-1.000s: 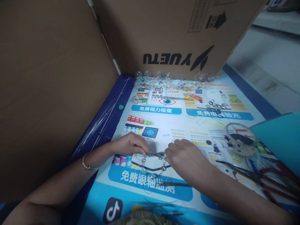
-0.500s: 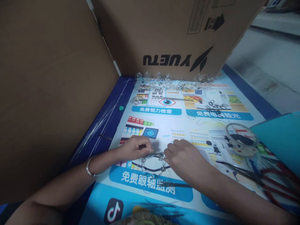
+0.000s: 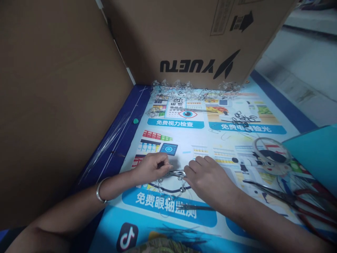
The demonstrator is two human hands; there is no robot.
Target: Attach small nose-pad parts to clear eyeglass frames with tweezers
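My left hand (image 3: 152, 168) is closed in a pinch at the left end of a thin dark-and-silver wire bundle (image 3: 177, 173). At its right end my right hand (image 3: 204, 172) is curled shut, back of the hand up, so its fingertips are hidden. From the bundle hangs a loop of clear beads (image 3: 182, 189) on fine wire, just below both hands. What each set of fingertips grips exactly is too small to make out. Below the loop lies a short bunch of dark wires (image 3: 197, 207) on the printed sheet (image 3: 181, 140).
Cardboard panels (image 3: 184, 38) stand behind and at left. Along the back lies a row of clear beaded pieces (image 3: 179, 92). Dark wire loops (image 3: 243, 117), a clear tape roll (image 3: 272, 151) and red-handled scissors (image 3: 289, 200) lie at right. Loose clear strands (image 3: 105, 147) are on the left.
Both hands stay closed in nearly the same place around the wire bundle. The left wrist has shifted very slightly, and the camera view has moved a little.
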